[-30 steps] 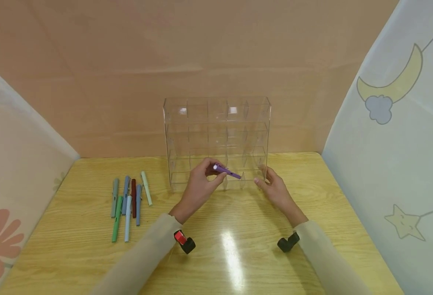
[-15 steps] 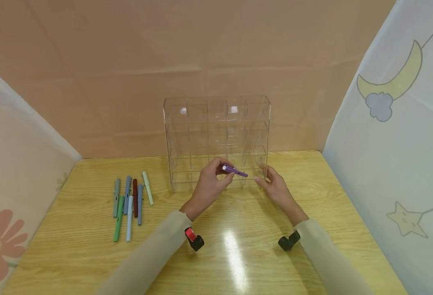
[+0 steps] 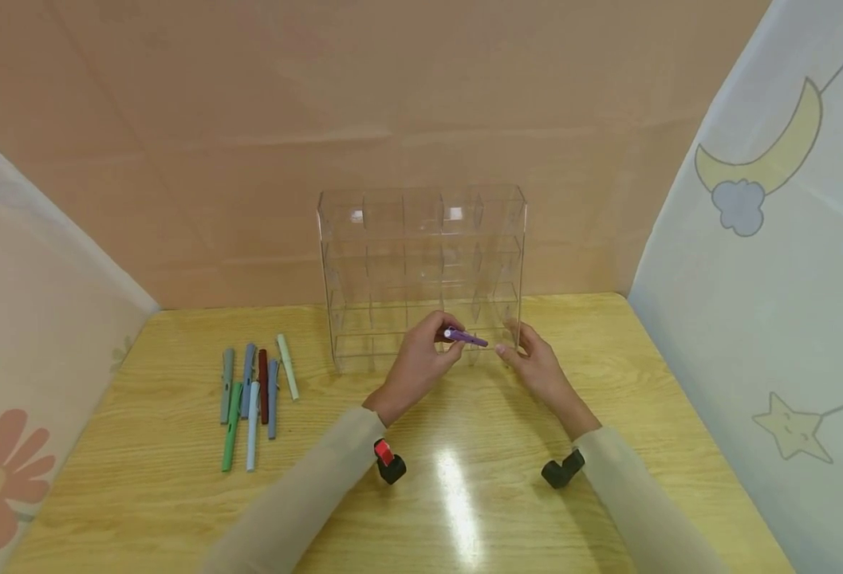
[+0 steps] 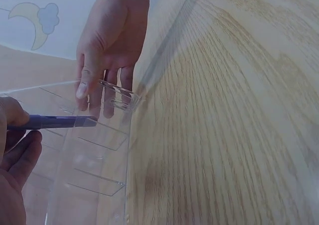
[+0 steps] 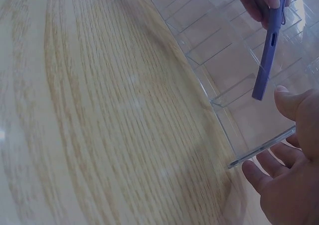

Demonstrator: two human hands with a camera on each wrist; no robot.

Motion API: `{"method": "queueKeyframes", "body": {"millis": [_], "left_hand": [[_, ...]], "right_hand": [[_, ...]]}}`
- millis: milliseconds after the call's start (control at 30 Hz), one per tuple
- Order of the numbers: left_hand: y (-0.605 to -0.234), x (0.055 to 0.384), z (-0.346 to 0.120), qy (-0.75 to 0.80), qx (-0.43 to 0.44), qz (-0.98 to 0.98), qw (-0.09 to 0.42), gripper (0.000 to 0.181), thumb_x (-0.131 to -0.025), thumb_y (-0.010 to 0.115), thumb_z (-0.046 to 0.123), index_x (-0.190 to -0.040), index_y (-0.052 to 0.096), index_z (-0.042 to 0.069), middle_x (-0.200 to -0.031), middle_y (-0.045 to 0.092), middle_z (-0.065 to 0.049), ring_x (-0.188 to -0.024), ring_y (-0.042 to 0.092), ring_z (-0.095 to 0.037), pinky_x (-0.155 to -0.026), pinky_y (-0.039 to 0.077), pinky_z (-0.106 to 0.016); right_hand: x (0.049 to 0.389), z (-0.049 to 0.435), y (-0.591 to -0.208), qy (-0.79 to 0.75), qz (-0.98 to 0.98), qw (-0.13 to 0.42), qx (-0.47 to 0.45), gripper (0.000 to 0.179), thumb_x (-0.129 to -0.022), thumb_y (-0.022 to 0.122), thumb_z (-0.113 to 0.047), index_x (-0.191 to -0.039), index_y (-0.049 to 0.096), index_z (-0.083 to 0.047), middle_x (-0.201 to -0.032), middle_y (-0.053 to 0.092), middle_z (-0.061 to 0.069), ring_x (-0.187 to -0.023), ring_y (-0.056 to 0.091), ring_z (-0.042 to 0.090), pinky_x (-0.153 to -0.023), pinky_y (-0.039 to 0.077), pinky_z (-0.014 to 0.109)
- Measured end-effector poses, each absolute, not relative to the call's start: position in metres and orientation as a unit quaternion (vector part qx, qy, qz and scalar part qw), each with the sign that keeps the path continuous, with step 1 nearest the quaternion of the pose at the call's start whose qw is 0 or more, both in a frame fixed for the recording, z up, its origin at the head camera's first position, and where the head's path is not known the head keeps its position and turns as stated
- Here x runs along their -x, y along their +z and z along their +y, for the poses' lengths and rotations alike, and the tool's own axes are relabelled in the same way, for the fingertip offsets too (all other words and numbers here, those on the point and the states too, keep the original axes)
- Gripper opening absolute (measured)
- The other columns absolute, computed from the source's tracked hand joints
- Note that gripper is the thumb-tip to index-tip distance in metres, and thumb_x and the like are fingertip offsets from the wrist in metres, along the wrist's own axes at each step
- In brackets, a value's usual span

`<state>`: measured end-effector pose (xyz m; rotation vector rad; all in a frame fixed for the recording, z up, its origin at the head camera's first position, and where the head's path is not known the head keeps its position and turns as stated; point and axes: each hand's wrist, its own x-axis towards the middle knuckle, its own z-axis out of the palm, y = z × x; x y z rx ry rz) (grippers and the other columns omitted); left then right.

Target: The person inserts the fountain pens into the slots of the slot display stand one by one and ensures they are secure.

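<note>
Thumb and fingers of my left hand (image 3: 421,363) pinch a capped purple pen (image 3: 468,338) in front of the lower right part of a clear acrylic rack (image 3: 421,234). The pen lies slantwise, its white-marked end to the left and its other end toward the right-hand cells. My right hand (image 3: 541,373) grips the rack's lower right side, thumb in front and fingers around the side panel. In the right wrist view the pen (image 5: 269,50) points down toward the right thumb. The left wrist view shows the pen (image 4: 60,122) over the rack's dividers; whether it touches them I cannot tell.
Several capped pens lie left of the rack on the wooden table (image 3: 141,446): green (image 3: 231,426), light blue (image 3: 252,426), dark red (image 3: 263,387), pale green (image 3: 288,367), plus blue and grey-green ones. Fabric walls stand behind and at both sides.
My left hand has moved right with the purple pen, from near the rack's middle to its right part. The right hand has stayed on the rack's side.
</note>
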<state>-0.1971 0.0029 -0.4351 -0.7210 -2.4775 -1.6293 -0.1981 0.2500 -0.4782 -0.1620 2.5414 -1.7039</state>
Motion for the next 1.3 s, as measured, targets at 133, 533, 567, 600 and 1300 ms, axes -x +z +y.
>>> {"method": "queueKeyframes", "body": {"millis": [133, 533, 567, 600, 1300], "left_hand": [[-0.438, 0.200, 0.007, -0.519, 0.238, -0.820, 0.036, 0.021, -0.100, 0.073, 0.005, -0.119, 0.064, 0.006, -0.118, 0.071, -0.008, -0.107, 0.071, -0.021, -0.099, 0.061, -0.036], [-0.449, 0.204, 0.018, -0.504, 0.246, -0.828, 0.023, 0.018, -0.101, 0.072, 0.004, -0.117, 0.064, 0.006, -0.116, 0.071, -0.010, -0.105, 0.069, -0.022, -0.096, 0.062, -0.045], [-0.450, 0.204, 0.019, -0.501, 0.248, -0.829, 0.025, 0.018, -0.101, 0.072, 0.004, -0.117, 0.063, 0.006, -0.116, 0.071, -0.010, -0.104, 0.069, -0.021, -0.095, 0.062, -0.044], [-0.451, 0.204, 0.019, -0.497, 0.250, -0.830, 0.028, 0.018, -0.101, 0.072, 0.003, -0.116, 0.063, 0.006, -0.116, 0.071, -0.010, -0.104, 0.069, -0.021, -0.095, 0.062, -0.043], [-0.456, 0.206, 0.031, -0.448, 0.250, -0.858, 0.030, 0.016, -0.101, 0.073, 0.008, -0.113, 0.063, 0.008, -0.115, 0.069, -0.005, -0.104, 0.069, -0.017, -0.091, 0.060, -0.030]], "right_hand": [[0.198, 0.250, -0.480, -0.556, 0.829, 0.036, 0.053, 0.070, -0.109, 0.064, -0.024, -0.166, 0.029, -0.001, -0.174, 0.029, 0.025, -0.162, 0.024, 0.048, -0.126, 0.033, 0.063], [0.198, 0.250, -0.483, -0.551, 0.833, 0.034, 0.046, 0.066, -0.110, 0.062, -0.020, -0.165, 0.031, -0.002, -0.174, 0.028, 0.025, -0.162, 0.025, 0.048, -0.126, 0.034, 0.062], [0.198, 0.250, -0.483, -0.551, 0.832, 0.034, 0.047, 0.066, -0.110, 0.062, -0.019, -0.166, 0.030, -0.002, -0.174, 0.028, 0.025, -0.162, 0.024, 0.048, -0.126, 0.034, 0.063], [0.197, 0.250, -0.483, -0.551, 0.832, 0.034, 0.047, 0.066, -0.110, 0.061, -0.019, -0.166, 0.031, -0.003, -0.174, 0.028, 0.025, -0.163, 0.024, 0.048, -0.126, 0.035, 0.062], [0.198, 0.249, -0.482, -0.566, 0.822, 0.036, 0.050, 0.067, -0.109, 0.063, -0.023, -0.166, 0.031, -0.004, -0.176, 0.025, 0.022, -0.164, 0.023, 0.046, -0.126, 0.033, 0.063]]}}
